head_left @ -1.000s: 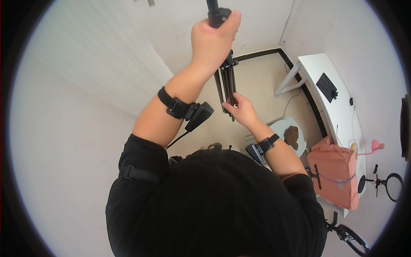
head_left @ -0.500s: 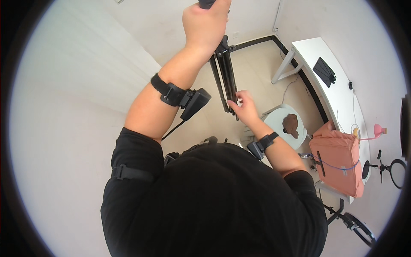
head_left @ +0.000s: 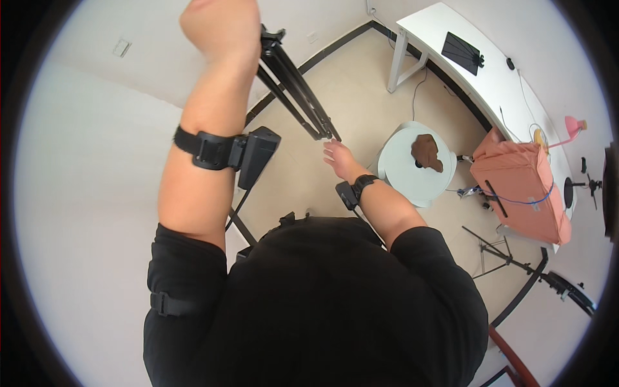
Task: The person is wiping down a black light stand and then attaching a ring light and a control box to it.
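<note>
My left hand point(head_left: 222, 29) is raised at the top edge of the view, closed in a grip on the upper part of a black tripod. Its fingers are partly cut off by the frame. Slanting down and to the right from that hand, the tripod point(head_left: 293, 77) has its legs folded close together. Just below the leg ends is my right hand point(head_left: 340, 160), open with its fingers apart. Whether a fingertip touches a leg cannot be made out. Black straps with small devices sit on both forearms.
A round pale stool point(head_left: 403, 171) with a brown cloth point(head_left: 426, 153) on it stands right of my right hand. Beyond is a white desk point(head_left: 445, 22) bearing a black tablet-like panel point(head_left: 462, 53). A pink covered box point(head_left: 519, 187) and a black stand point(head_left: 509, 260) are further right.
My left hand and the tripod have swung left. My right hand has shifted left and its fingers have spread near the leg ends. The whole view has turned a little.
</note>
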`<state>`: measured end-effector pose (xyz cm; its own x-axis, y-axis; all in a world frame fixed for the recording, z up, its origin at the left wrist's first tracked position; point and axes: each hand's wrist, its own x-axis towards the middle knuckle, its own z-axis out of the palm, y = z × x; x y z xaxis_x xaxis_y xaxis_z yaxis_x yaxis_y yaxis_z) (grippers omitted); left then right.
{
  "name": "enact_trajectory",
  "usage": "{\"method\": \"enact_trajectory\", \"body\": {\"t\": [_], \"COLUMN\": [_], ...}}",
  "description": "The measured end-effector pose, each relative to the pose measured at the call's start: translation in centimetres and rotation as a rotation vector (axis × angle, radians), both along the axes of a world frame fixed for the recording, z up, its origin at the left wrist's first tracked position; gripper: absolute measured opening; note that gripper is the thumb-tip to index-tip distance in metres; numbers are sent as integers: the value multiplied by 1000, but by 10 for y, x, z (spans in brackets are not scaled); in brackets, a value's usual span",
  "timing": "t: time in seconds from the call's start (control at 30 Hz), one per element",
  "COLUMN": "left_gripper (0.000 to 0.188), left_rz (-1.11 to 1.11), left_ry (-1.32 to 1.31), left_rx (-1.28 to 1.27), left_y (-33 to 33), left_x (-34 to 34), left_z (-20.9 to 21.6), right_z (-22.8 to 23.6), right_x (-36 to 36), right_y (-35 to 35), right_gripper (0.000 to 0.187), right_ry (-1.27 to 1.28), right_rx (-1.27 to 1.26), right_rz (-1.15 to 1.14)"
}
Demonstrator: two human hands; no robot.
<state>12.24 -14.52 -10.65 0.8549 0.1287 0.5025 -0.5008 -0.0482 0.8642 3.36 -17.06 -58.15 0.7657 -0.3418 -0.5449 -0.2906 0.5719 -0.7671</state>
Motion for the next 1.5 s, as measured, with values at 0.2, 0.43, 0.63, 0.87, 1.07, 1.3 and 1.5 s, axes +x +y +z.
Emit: {"method": "enact_trajectory", "body": {"t": [0.2,0.43,0.63,0.87,1.07,1.3,1.5], "left_gripper": [46,35,35,31,29,28,31], "left_rz": [-113,-110,-105,-195,-139,-159,-170], "left_ry": [-102,36,60,41,57,55,74], "left_rx": [-45,-103,-103,-163,-184,-215,-125], "left_y": [-18,-31,-31,-31,-38,-41,-9], "left_x": [-16,-13,-17,-12,-15,-13,-6], "left_z": [8,-2,-1,2,12,13,-3], "right_z": [-27,-41,-38,-65,-68,-44,7], "right_x": [12,19,23,43,29,31,3], "right_y": [1,15,19,12,34,41,1], "right_gripper": [51,42,29,9,18,33,19], "right_ry": [-125,-342,-404,-284,-520,-382,-158], "right_rx": [706,1000,1149,1218,1210,901,-623], "right_rz": [-330,-518,-598,-753,-598,-320,327]}}
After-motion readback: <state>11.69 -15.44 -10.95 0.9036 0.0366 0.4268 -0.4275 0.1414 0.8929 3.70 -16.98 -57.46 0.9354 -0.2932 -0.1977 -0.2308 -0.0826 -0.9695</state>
